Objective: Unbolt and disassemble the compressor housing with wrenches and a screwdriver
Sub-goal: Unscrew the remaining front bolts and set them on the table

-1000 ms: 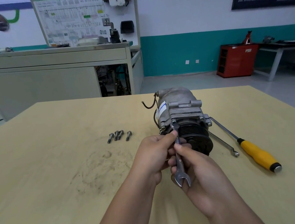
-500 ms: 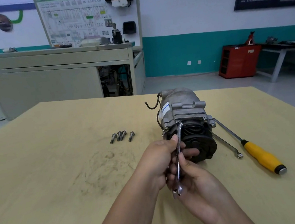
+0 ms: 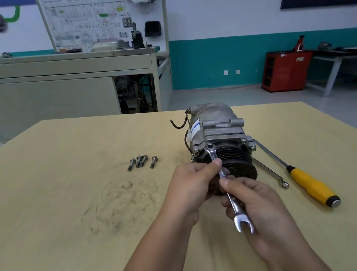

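Four bolts lie on the table, left of the compressor at centre-right. The wrench has its ring end on a bolt at the housing's near-left corner. The left hand pinches the shank high up and the right hand grips it lower down. This looks like loosening a remaining bolt. Next comes a firm swing with the ring kept seated. A screwdriver and a spare wrench lie to the right.
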